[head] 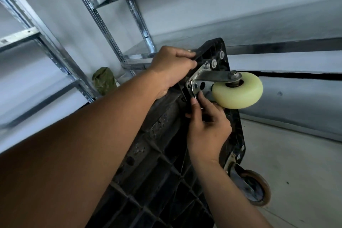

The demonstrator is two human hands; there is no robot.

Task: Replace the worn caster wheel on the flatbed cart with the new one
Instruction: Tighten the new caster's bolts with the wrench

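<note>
Holding the flatbed cart (pixel 157 181) tipped on its edge, the person is gripping its upper rim with the left hand (pixel 172 68), while the right hand (pixel 207 131) is pinching its fingers (pixel 196 105) on some small metal piece at the mounting plate (pixel 200 87); nut or tool, I cannot tell. The pale new wheel (pixel 238 90) is sitting at the cart's top corner, just beside those fingers; I'd say it is calling for starting each fastener by hand, plate flat, before tightening.

Smooth cream plastic wheel (pixel 238 90), shiny metal bracket (pixel 209 76), ribbed black plastic deck (pixel 161 153)
</note>
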